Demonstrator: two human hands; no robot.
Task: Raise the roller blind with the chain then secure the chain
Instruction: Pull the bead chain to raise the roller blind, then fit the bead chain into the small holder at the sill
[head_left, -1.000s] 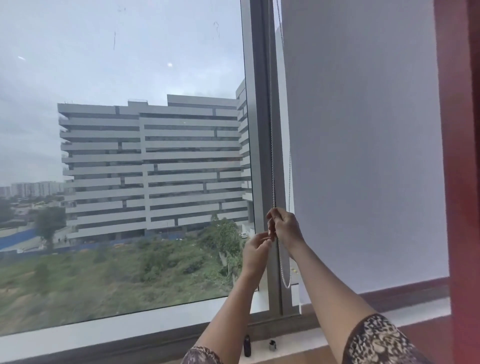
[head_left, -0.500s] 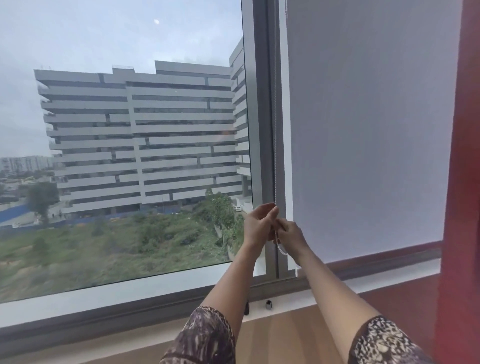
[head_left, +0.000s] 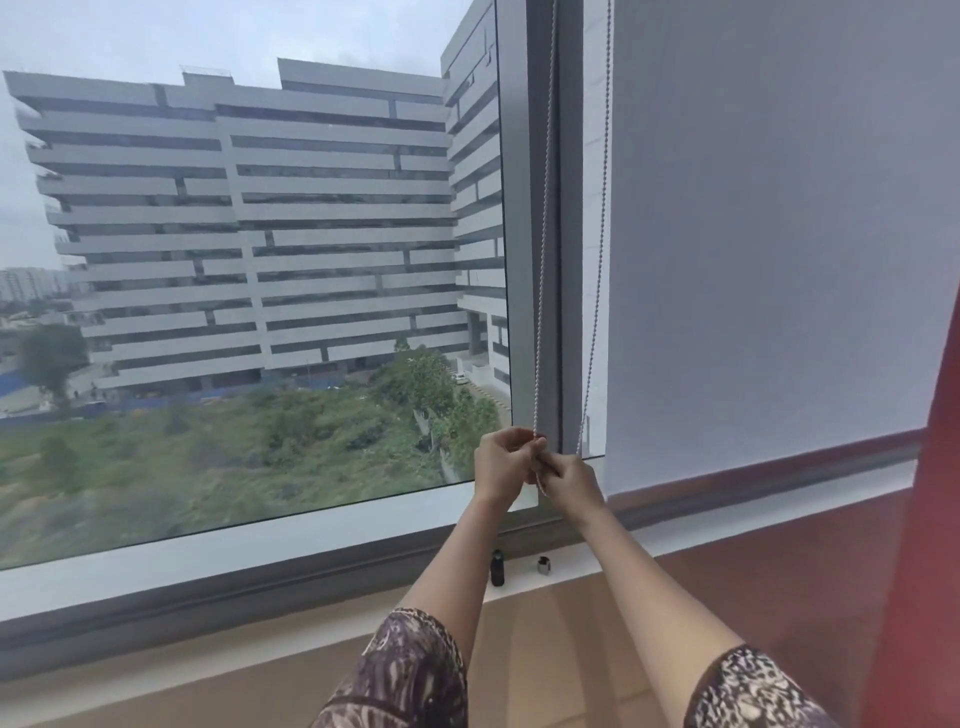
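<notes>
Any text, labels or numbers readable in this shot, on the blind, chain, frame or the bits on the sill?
None readable. The blind, chain and frame are plain. The two small objects on the sill are too small to show any marking.

Both my arms reach out in front of me, bare from the elbow down, with patterned sleeves near my elbows. My left hand (head_left: 506, 465) and my right hand (head_left: 571, 480) meet in the middle and touch. My left grip sits a little higher, fingers curled in and pinched tight. My right grip is just below it, fingers curled too, the back of the hand facing me.
</notes>
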